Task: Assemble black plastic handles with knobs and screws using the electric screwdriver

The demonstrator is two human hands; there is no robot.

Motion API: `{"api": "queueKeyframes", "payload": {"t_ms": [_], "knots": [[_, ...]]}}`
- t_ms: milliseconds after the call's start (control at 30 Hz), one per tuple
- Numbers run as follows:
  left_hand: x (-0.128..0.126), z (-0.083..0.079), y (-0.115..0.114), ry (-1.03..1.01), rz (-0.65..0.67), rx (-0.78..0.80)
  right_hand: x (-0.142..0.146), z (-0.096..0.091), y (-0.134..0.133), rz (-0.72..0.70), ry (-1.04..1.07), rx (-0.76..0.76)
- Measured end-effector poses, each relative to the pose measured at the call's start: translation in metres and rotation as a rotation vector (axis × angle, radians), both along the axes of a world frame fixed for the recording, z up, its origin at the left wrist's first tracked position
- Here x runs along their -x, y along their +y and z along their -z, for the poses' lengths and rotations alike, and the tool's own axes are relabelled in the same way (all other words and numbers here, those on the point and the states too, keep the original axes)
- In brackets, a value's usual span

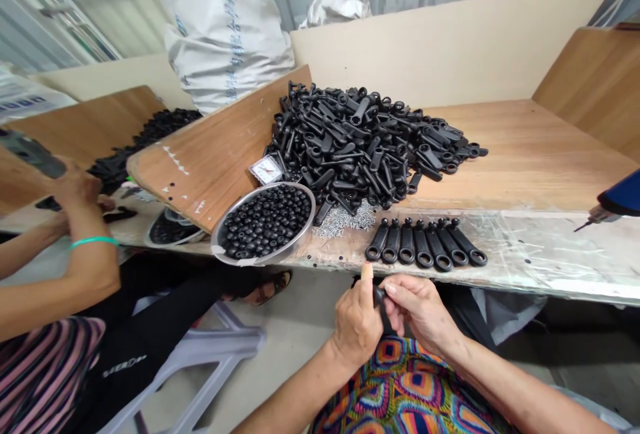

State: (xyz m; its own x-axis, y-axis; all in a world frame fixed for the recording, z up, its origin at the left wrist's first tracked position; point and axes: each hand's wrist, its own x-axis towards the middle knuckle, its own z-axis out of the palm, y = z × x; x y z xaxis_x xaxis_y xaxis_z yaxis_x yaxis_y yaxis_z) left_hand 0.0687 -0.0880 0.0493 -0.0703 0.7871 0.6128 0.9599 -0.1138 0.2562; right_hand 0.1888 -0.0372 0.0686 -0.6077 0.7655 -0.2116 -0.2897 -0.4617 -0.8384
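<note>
Above my lap, just off the table's front edge, my left hand (356, 324) is closed around a black plastic crank handle (384, 314). My right hand (417, 307) pinches the same handle near its upper end with thumb and fingers. Much of the handle is hidden by my hands, and a pale wrap covers one left fingertip. Directly beyond them, several finished-looking black crank handles (425, 247) lie side by side, ring ends toward me, with small round knobs at their far ends.
A metal bowl (216, 247) of black knobs stands left, beside loose silver screws (345, 219). Behind rises a heap of black handles (350, 141). A blue electric screwdriver (620, 195) juts in at right. Left of a wooden divider (210, 147), a co-worker's hand (80, 187) holds a power tool.
</note>
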Motion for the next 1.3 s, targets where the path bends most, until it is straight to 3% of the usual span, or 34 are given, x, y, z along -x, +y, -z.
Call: {"api": "queueKeyframes", "payload": {"t_ms": [167,400,533,767,900,1000,1067,1167,1300], "knots": [[-0.001,0.001,0.002,-0.027,0.036,0.079,-0.002,0.006,0.001,0.054,-0.063,-0.044],[-0.003,-0.005,0.008,-0.525,0.071,0.237,-0.007,-0.004,0.011,-0.039,0.086,0.047],[-0.005,-0.005,0.009,-0.656,0.085,0.281,-0.004,-0.008,0.012,-0.038,0.102,0.084],[0.002,0.009,0.012,-0.518,0.072,0.313,0.005,0.002,0.012,0.071,0.015,0.055],[0.011,0.013,0.014,-0.448,0.088,0.434,0.006,0.009,0.016,0.011,-0.044,0.109],[0.009,0.010,0.013,-0.554,0.096,0.442,0.005,0.009,0.017,-0.026,-0.061,0.079],[0.002,0.006,0.012,-0.750,0.105,0.395,0.003,0.006,0.018,-0.057,-0.100,-0.018],[-0.011,0.000,0.012,-1.236,0.140,0.352,-0.007,0.000,0.016,-0.057,-0.201,-0.297],[-0.023,-0.016,0.015,-1.569,0.173,0.383,-0.032,-0.005,0.007,0.094,-0.323,-0.964]]}}
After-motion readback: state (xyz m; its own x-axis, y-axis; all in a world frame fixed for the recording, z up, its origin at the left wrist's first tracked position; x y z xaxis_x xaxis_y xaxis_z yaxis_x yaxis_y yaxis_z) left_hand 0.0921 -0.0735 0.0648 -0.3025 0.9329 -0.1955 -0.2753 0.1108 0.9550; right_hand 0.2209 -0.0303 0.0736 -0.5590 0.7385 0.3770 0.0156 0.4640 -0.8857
